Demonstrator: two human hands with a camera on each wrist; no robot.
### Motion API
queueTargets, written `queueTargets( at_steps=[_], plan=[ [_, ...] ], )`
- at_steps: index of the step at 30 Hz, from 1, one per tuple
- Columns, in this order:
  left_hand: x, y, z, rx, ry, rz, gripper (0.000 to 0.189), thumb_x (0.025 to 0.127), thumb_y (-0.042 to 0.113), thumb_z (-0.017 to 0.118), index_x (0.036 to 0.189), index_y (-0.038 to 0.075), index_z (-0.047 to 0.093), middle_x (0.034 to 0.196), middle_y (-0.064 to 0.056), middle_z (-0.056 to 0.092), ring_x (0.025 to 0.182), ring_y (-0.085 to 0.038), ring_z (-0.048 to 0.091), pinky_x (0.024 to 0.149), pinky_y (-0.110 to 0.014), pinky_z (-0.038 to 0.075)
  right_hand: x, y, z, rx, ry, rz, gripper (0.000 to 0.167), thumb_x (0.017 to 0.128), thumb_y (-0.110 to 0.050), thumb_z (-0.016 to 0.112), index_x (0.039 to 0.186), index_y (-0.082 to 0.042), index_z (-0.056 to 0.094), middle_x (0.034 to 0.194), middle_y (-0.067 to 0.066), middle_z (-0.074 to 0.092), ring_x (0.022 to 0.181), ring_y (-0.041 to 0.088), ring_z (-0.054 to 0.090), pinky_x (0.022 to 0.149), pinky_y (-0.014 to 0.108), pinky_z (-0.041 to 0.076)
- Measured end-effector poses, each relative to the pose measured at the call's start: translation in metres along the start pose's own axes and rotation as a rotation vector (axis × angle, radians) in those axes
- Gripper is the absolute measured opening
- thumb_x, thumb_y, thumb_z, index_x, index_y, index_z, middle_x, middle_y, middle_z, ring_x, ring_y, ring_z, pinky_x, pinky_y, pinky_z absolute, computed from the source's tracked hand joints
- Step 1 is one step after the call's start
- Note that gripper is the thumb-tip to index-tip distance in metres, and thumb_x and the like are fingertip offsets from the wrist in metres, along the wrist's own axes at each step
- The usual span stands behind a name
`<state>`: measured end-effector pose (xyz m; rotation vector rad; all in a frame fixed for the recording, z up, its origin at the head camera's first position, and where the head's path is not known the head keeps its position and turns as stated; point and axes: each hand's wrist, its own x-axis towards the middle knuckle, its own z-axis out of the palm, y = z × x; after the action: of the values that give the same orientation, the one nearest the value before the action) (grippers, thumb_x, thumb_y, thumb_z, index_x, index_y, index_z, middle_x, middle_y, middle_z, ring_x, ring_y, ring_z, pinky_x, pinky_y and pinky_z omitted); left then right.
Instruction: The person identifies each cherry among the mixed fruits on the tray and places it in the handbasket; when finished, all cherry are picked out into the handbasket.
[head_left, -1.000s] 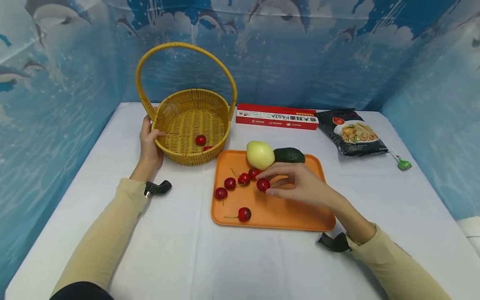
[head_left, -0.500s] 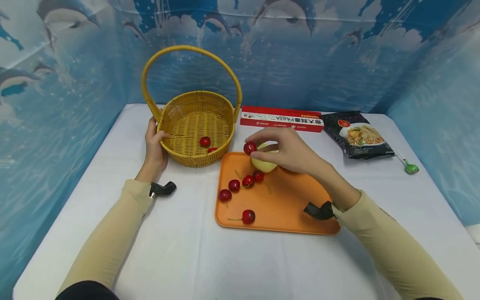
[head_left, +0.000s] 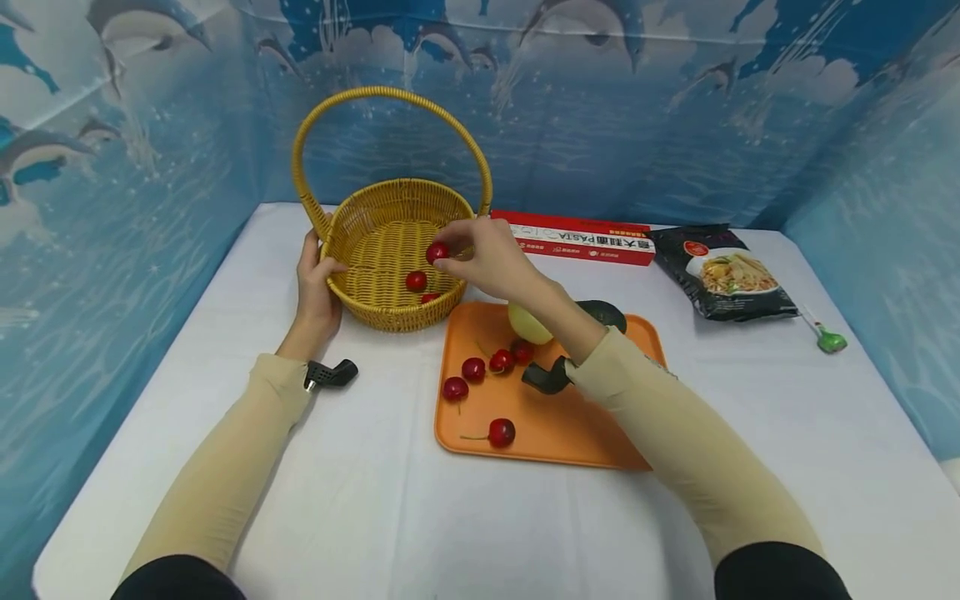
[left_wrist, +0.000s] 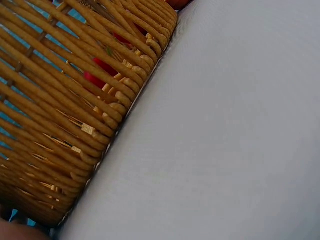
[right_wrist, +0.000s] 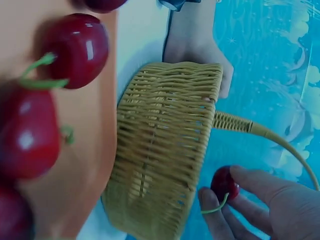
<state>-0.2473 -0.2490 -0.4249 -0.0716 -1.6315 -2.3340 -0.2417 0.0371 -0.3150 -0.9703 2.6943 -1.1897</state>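
A yellow woven basket (head_left: 375, 310) with a tall arched handle stands at the back left, with red cherries (head_left: 416, 281) on its floor. Its left side is gripped by my left hand (head_left: 317, 287), thumb over the rim and the other fingers mostly hidden behind the wall. Over the basket's right rim, my right hand (head_left: 491, 254) pinches a cherry (right_wrist: 225, 183) between thumb and fingertips; its green stem shows in the right wrist view. An orange tray (head_left: 555, 442) lies to the right, with several more cherries (head_left: 501, 432) on it.
On the tray's back part sit a pale yellow-green round fruit (head_left: 527, 325) and a dark green vegetable (head_left: 603, 314). Behind are a red pasta box (head_left: 585, 239) and a black noodle packet (head_left: 723, 275). A green-headed small item (head_left: 831, 340) lies far right.
My right hand has lifted the cherry from above the tray and carried it left and back, over the basket's rim. My left hand stays on the basket. The view has shifted slightly.
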Motion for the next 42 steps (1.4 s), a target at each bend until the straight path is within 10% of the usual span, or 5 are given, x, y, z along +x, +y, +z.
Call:
queueTargets(
  at_steps=[14,27,42],
  plan=[
    [0.0,-0.002,0.004,-0.004,-0.006,-0.005,0.079,0.081,-0.006,0.039,0.157,0.016,0.045,0.162,-0.009,0.041,0.148,-0.029,0.04,0.12,-0.039,0.033,0.014,-0.003,0.01,0.065,0.036,0.146,0.043,0.097,-0.022,0.076,0.135,-0.004,0.07,0.131,0.014,0.073,0.114,0.025,0.072,0.099,0.037,0.057],
    [0.002,0.001,0.003,-0.003,-0.008,-0.001,0.078,0.081,-0.005,0.039,0.156,0.017,0.046,0.163,-0.011,0.04,0.149,-0.031,0.039,0.12,-0.039,0.034,-0.039,-0.01,-0.013,0.168,0.079,0.038,0.035,0.099,-0.019,0.073,0.132,-0.008,0.072,0.127,0.006,0.075,0.113,0.017,0.071,0.097,0.035,0.059],
    [0.001,0.001,0.001,0.003,-0.001,-0.009,0.078,0.082,-0.006,0.039,0.156,0.018,0.046,0.164,-0.008,0.04,0.152,-0.028,0.038,0.124,-0.04,0.031,-0.112,0.0,-0.027,0.168,0.056,0.134,0.032,0.098,-0.025,0.075,0.129,-0.018,0.074,0.122,-0.003,0.076,0.113,0.014,0.072,0.096,0.037,0.059]
  ],
)
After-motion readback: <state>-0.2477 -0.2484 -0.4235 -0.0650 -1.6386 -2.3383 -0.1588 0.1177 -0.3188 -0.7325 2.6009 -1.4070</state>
